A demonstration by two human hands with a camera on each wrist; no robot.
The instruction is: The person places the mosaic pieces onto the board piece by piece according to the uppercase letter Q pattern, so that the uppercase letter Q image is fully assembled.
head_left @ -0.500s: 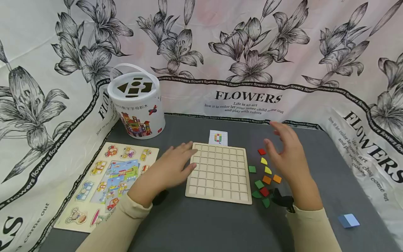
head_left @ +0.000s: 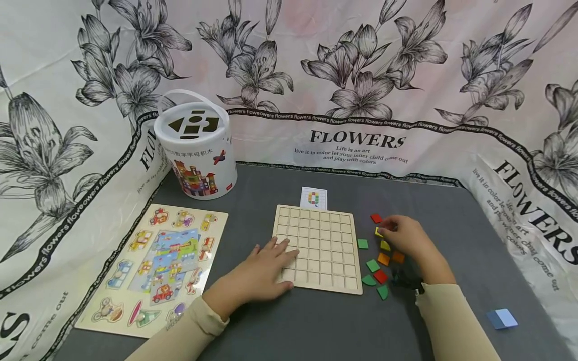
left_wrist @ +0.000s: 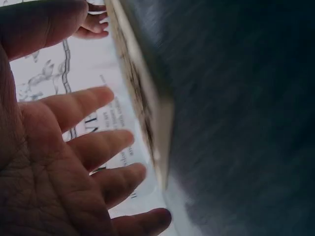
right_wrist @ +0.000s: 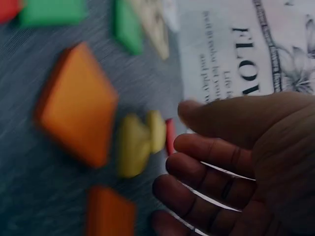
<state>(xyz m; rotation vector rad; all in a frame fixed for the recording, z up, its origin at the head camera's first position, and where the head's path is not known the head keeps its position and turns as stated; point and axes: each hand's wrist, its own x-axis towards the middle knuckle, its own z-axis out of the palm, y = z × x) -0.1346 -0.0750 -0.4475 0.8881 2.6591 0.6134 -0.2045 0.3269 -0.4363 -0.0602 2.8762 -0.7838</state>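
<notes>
My left hand (head_left: 259, 273) lies with fingers spread over the left edge of a wooden grid board (head_left: 327, 255). In the left wrist view the fingers (left_wrist: 106, 152) are straight, with nothing held. To the board's right, my right hand (head_left: 413, 240) reaches down at a yellow quarter-round tile (head_left: 378, 231). The right wrist view shows its thumb (right_wrist: 216, 115) and bent fingers apart, with no tile between them. Close by are another yellow tile (head_left: 385, 245), a red tile (head_left: 376, 218) and orange tiles (head_left: 383, 258). Whether the fingertips touch the yellow tile, I cannot tell.
Behind the board lies a card (head_left: 313, 198) with a coloured Q. Green tiles (head_left: 372, 265) sit by the board's right edge. A picture puzzle board (head_left: 119, 245) and a white bucket (head_left: 198, 165) stand left. A blue block (head_left: 502, 319) is at far right.
My right hand has come down and toward the yellow tiles, its fingers drawing closer together. My left hand has moved nearer to me and down onto the board's left edge.
</notes>
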